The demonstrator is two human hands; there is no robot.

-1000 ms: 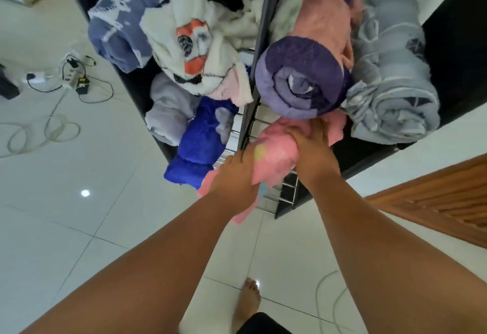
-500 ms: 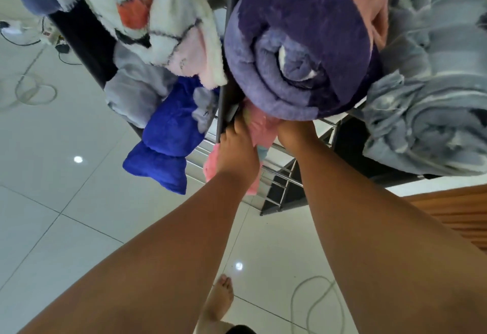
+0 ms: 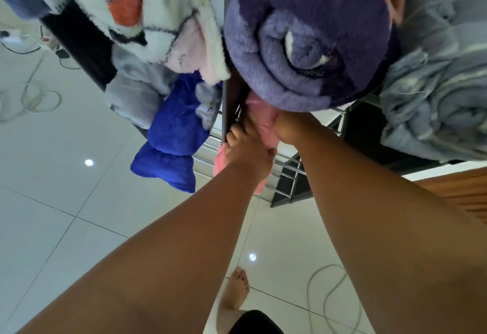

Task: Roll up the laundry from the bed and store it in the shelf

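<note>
A soft pink roll of laundry [image 3: 264, 125] sits low in the black shelf [image 3: 226, 101], on chrome wire rungs beneath a thick, plush purple roll [image 3: 311, 41]; the left hand [image 3: 247, 149] presses its grip closed on the near end, while the right hand [image 3: 287, 128] clasps the far side; fuzzy royal-blue fabric [image 3: 174, 143] hangs beside them; glossy white floor tiles [image 3: 66, 188] lie below.

This is a home, likely a bedroom or laundry corner. A dark shelf [image 3: 79, 41] holds rolled blankets [image 3: 311, 43] above glossy white floor tiles [image 3: 52, 201], a bare foot [image 3: 237, 291] and loose cables [image 3: 329, 296].
</note>
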